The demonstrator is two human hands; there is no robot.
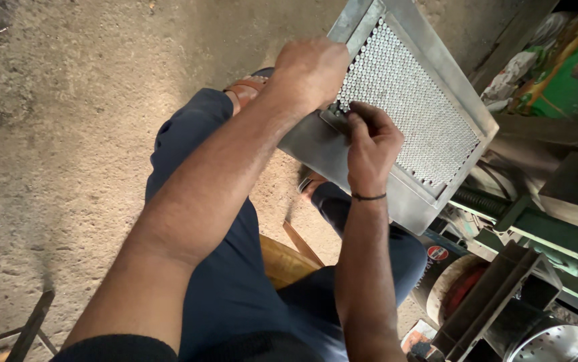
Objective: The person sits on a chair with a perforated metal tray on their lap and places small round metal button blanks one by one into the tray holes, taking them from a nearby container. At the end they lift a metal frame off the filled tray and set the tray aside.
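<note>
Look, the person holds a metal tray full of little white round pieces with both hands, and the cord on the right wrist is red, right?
Not quite. The cord on the right wrist is black, not red; the head view shows it. The rest holds: the left hand and the right hand both hold the metal tray, which is full of little white round pieces.

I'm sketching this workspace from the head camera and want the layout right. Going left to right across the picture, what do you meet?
Bare concrete floor → left hand → right hand → metal tray packed with small round pieces → green machine frame at the right edge.
</note>
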